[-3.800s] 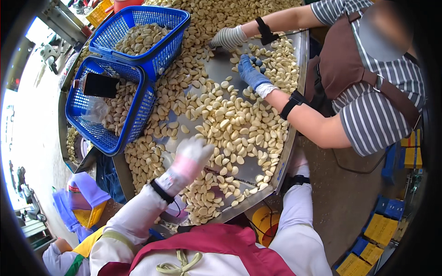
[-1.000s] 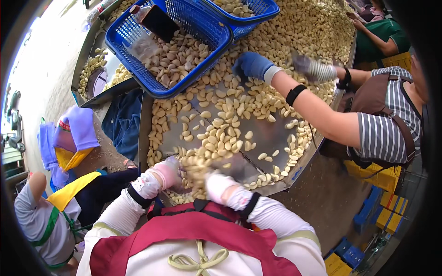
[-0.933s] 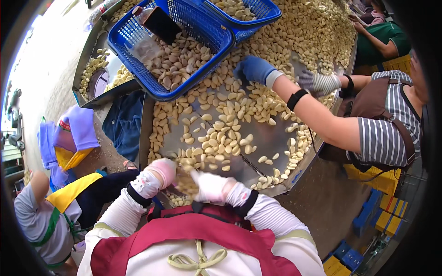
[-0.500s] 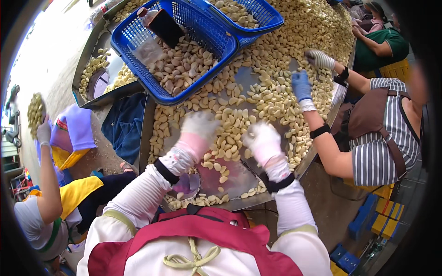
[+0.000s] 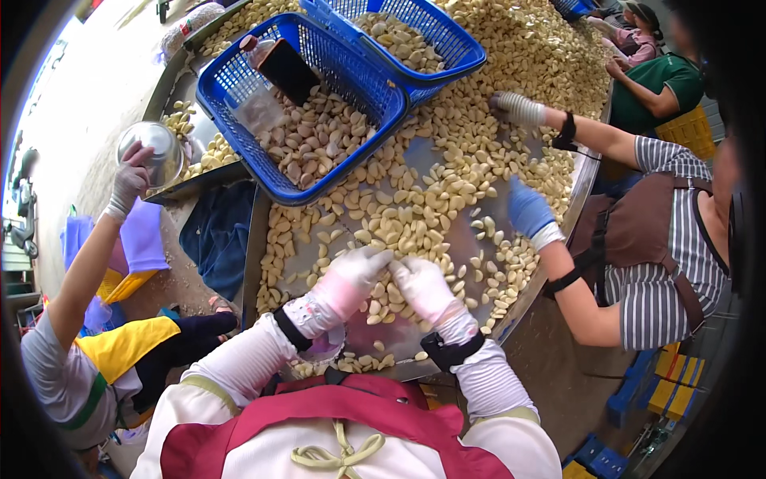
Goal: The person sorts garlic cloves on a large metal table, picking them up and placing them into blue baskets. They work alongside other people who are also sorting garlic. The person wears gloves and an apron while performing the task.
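My left hand (image 5: 351, 275), in a white glove, is low over a heap of pale peeled garlic cloves (image 5: 403, 227) on the metal table (image 5: 295, 255). Beside it, almost touching at the fingertips, is my gloved right hand (image 5: 423, 289). Both hands are closed with the fingers bent toward each other; whatever may be inside them is hidden. More cloves lie just beyond and beneath the fingers. Between my forearms, a round opening (image 5: 329, 342) shows at the near edge of the table, with loose cloves around it.
Blue baskets (image 5: 319, 188) of cloves stand ahead, one with a dark-filled bottle (image 5: 286, 68). At right, a co-worker's blue-gloved hand (image 5: 528, 206) and white-gloved hand (image 5: 519, 108) work over the cloves. At left, another person holds a metal bowl (image 5: 155, 153) over a tray.
My hands have come together, the right one moving left and nearer to me. Cloves have gathered before them. The left person's bowl has swung toward the tray and emptied. The co-worker's white-gloved hand moved left.
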Tool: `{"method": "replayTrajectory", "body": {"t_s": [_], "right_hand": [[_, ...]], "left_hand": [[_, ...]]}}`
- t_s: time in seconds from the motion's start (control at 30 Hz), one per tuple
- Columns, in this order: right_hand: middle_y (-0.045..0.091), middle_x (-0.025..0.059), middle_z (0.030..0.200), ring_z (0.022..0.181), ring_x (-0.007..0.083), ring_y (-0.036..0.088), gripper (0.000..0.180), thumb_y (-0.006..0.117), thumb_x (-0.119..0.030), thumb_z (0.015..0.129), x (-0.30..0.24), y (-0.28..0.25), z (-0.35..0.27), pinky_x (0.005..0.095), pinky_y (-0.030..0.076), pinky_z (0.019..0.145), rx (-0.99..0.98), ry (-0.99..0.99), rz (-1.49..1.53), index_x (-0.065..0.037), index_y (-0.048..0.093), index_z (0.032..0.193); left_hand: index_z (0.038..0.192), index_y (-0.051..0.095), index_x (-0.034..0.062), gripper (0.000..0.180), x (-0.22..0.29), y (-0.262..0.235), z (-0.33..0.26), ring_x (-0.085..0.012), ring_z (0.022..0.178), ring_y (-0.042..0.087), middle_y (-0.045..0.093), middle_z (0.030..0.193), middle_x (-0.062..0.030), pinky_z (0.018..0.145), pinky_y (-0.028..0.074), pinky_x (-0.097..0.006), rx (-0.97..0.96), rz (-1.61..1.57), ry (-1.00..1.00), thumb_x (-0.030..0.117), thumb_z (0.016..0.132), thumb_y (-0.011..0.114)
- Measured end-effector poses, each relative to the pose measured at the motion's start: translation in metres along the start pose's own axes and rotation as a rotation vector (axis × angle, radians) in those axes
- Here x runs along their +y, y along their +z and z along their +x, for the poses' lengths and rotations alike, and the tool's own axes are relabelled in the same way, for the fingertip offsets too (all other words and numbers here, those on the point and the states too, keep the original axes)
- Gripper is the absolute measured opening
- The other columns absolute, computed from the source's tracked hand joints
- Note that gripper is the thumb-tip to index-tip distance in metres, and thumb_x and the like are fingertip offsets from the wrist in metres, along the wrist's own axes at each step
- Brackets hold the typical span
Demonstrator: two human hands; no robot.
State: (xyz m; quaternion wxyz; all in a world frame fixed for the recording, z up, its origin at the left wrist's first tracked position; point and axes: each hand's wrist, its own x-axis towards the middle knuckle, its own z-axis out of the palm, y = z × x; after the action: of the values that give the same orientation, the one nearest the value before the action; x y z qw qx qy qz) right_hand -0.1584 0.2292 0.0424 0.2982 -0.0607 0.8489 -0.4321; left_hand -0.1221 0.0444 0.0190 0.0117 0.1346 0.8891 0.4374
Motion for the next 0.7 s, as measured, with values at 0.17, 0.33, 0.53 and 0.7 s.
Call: {"method": "replayTrajectory", "body": {"t_s": [0.17,0.33,0.53,0.7], "right_hand": [[0.07,0.0128,0.078,0.073,0.0219,0.065,0.039,0.054,-0.031,0.101,0.003,0.029,0.014,0.0349,0.051,0.071,-0.056,0.003,0.304,0.003,0.07,0.089],[0.069,0.0078,0.091,0.085,0.017,0.065,0.03,0.064,-0.022,0.096,-0.052,0.06,0.018,0.0299,0.054,0.078,-0.316,-0.109,0.646,0.001,0.07,0.114],[0.052,0.0224,0.143,0.134,0.032,0.048,0.087,0.079,-0.045,0.081,-0.05,-0.013,0.081,0.0416,0.041,0.11,-0.011,-0.198,-0.301,-0.002,0.044,0.148],[0.034,0.0255,0.157,0.145,0.0424,0.031,0.077,0.06,-0.054,0.091,-0.014,0.01,0.051,0.0532,0.034,0.114,-0.073,-0.114,-1.012,-0.006,0.043,0.149]], "left_hand": [[0.12,0.067,-0.0051,0.027,-0.012,-0.007,-0.018,-0.0167,0.082,0.063,0.068,0.093,-0.0062,0.076,0.052,-0.033,-0.063,-1.181,-0.745,0.009,0.097,0.065],[0.12,0.063,-0.0096,0.027,-0.028,-0.019,-0.038,-0.025,0.098,0.068,0.07,0.108,-0.0153,0.093,0.054,-0.036,0.165,-1.008,-0.674,0.002,0.096,0.058],[0.127,0.063,0.0147,0.048,-0.029,-0.015,-0.005,-0.0395,0.123,0.053,0.061,0.128,-0.0143,0.102,0.042,-0.053,0.168,0.307,-0.122,0.019,0.08,0.07],[0.133,0.06,0.0199,0.05,-0.036,-0.002,0.039,-0.0428,0.135,0.042,0.049,0.144,-0.0166,0.108,0.034,-0.062,0.132,0.431,-0.187,0.034,0.086,0.068]]}}
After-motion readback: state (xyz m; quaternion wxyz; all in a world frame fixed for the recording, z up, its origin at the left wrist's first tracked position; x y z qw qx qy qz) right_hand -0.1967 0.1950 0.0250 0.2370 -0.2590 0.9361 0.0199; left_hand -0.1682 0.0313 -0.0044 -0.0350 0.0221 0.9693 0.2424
